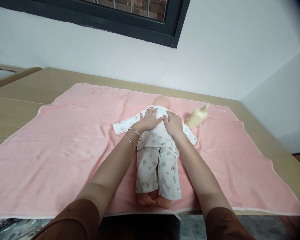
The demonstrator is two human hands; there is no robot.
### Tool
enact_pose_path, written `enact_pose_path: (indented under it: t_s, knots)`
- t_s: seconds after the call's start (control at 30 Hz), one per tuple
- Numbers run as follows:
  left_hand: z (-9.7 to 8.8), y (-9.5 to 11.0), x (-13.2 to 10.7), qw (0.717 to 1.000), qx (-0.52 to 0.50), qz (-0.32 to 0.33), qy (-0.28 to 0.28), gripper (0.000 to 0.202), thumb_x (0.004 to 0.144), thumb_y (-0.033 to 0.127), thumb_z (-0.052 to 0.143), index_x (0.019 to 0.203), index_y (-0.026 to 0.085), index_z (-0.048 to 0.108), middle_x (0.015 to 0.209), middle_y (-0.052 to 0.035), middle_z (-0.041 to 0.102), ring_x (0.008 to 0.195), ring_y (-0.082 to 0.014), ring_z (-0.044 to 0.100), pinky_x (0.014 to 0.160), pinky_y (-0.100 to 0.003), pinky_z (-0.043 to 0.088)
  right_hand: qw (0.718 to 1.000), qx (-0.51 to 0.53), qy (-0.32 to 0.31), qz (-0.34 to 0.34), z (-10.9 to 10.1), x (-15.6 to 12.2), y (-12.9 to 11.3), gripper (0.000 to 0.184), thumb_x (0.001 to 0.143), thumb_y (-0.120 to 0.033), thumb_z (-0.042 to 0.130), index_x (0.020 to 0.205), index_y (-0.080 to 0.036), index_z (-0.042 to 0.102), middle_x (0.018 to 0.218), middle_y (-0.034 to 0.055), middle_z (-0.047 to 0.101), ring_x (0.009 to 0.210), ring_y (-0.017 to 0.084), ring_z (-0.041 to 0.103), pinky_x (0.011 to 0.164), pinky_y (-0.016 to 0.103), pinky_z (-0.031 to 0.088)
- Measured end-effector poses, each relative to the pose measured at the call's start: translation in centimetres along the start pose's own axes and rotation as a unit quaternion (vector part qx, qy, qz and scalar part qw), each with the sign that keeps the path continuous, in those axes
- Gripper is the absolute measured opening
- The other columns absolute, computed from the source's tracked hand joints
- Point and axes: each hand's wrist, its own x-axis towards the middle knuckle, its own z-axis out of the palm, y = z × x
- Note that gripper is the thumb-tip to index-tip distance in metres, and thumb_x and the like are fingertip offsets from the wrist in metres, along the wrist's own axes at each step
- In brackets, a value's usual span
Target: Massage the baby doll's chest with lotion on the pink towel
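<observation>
A baby doll in a white printed top and trousers lies on a pink blanket, its head toward the wall and its bare feet toward me. It seems to lie face down, since only the smooth back of its head shows. My left hand rests flat on the left side of its upper back, fingers spread. On the right side my right hand lies flat too, thumbs nearly meeting in the middle. Just right of the doll, a pale yellow pump bottle lies on its side.
The blanket covers much of a wooden table that stands against a white wall. Above it is a dark window frame. A wooden rail runs at the left. Below the table's front edge, a dark object shows.
</observation>
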Motion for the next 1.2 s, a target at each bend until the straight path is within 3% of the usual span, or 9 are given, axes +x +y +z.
enact_pose_path:
  t_s: [0.17, 0.37, 0.43, 0.6, 0.77, 0.9, 1.03, 1.13, 1.2]
  knots:
    - [0.0, 0.0, 0.0, 1.000, -0.002, 0.003, -0.001, 0.081, 0.104, 0.061, 0.022, 0.170, 0.017, 0.010, 0.180, -0.0121, 0.000, 0.168, -0.0280, -0.002, 0.132, -0.064, 0.007, 1.000, 0.004, -0.006, 0.006, -0.1, 0.0, 0.0, 0.055, 0.109, -0.043, 0.029, 0.152, -0.018, 0.051, 0.155, 0.0158, 0.058, 0.144, 0.034, 0.050, 0.122, 0.051, 0.034]
    - [-0.1, 0.1, -0.2, 1.000, 0.017, 0.007, -0.007, 0.082, 0.104, 0.058, 0.023, 0.170, 0.012, 0.009, 0.180, -0.0138, 0.000, 0.168, -0.0282, -0.002, 0.133, -0.062, 0.004, 0.994, 0.014, -0.110, 0.009, -1.4, 0.3, 0.0, 0.066, 0.110, -0.047, 0.024, 0.167, -0.016, 0.028, 0.176, 0.0161, 0.024, 0.164, 0.037, 0.019, 0.128, 0.067, 0.017]
    - [-0.2, 0.5, -0.9, 0.999, 0.042, 0.024, -0.014, 0.080, 0.105, 0.055, 0.025, 0.170, 0.012, 0.011, 0.179, -0.0144, 0.002, 0.168, -0.0295, 0.001, 0.133, -0.062, 0.005, 0.992, 0.001, -0.124, 0.004, -1.8, 0.0, -0.4, 0.066, 0.110, -0.045, 0.022, 0.168, -0.013, 0.026, 0.177, 0.0169, 0.022, 0.164, 0.038, 0.017, 0.128, 0.068, 0.016]
    - [-1.4, 2.4, -4.2, 0.989, 0.127, 0.067, -0.032, 0.066, 0.106, 0.036, 0.035, 0.167, 0.010, 0.025, 0.177, -0.0197, 0.016, 0.166, -0.0320, 0.016, 0.132, -0.060, 0.018, 0.986, -0.083, -0.124, -0.069, -3.5, -2.1, -1.6, 0.059, 0.109, -0.030, 0.025, 0.162, -0.006, 0.034, 0.169, 0.0224, 0.038, 0.156, 0.038, 0.037, 0.127, 0.058, 0.023]
    - [-2.6, 3.2, -5.6, 0.985, 0.147, 0.083, -0.047, 0.052, 0.106, 0.033, 0.037, 0.151, 0.010, 0.051, 0.166, -0.0224, 0.044, 0.153, -0.0353, 0.044, 0.127, -0.061, 0.030, 0.979, -0.074, -0.162, -0.097, -5.9, -3.1, -1.9, 0.038, 0.103, -0.025, 0.034, 0.129, -0.017, 0.061, 0.130, 0.0175, 0.072, 0.115, 0.033, 0.069, 0.102, 0.046, 0.047]
    - [-1.9, 1.6, -3.2, 0.992, 0.096, 0.057, -0.054, 0.071, 0.106, 0.049, 0.036, 0.165, 0.010, 0.029, 0.176, -0.0215, 0.021, 0.164, -0.0362, 0.023, 0.130, -0.064, 0.020, 0.988, -0.014, -0.137, -0.065, -4.9, -1.5, -0.9, 0.045, 0.108, -0.035, 0.029, 0.135, -0.018, 0.060, 0.142, 0.0184, 0.067, 0.131, 0.034, 0.062, 0.107, 0.047, 0.045]
    - [-0.8, 0.0, -1.0, 0.998, 0.055, 0.025, -0.036, 0.087, 0.104, 0.062, 0.029, 0.170, 0.009, 0.010, 0.179, -0.0182, 0.001, 0.167, -0.0352, 0.002, 0.131, -0.065, 0.014, 0.992, 0.018, -0.117, -0.041, -2.5, 0.2, 0.4, 0.060, 0.110, -0.042, 0.026, 0.161, -0.012, 0.039, 0.171, 0.0178, 0.038, 0.159, 0.032, 0.032, 0.125, 0.049, 0.030]
    - [-1.2, 0.4, -1.7, 0.995, 0.084, 0.020, -0.043, 0.083, 0.104, 0.060, 0.031, 0.169, 0.012, 0.015, 0.179, -0.0181, 0.005, 0.167, -0.0359, 0.006, 0.129, -0.071, 0.012, 0.993, 0.001, -0.116, -0.036, -2.3, -0.1, 0.3, 0.064, 0.111, -0.042, 0.024, 0.165, -0.009, 0.031, 0.174, 0.0191, 0.029, 0.162, 0.034, 0.025, 0.127, 0.053, 0.026]
    - [-2.2, 1.2, -3.2, 0.990, 0.121, 0.038, -0.059, 0.075, 0.103, 0.054, 0.041, 0.166, 0.016, 0.027, 0.177, -0.0194, 0.016, 0.165, -0.0382, 0.019, 0.127, -0.074, 0.013, 0.992, -0.023, -0.117, -0.052, -3.2, -0.9, -0.4, 0.060, 0.109, -0.037, 0.027, 0.161, -0.009, 0.037, 0.169, 0.0210, 0.039, 0.157, 0.036, 0.035, 0.124, 0.052, 0.030]
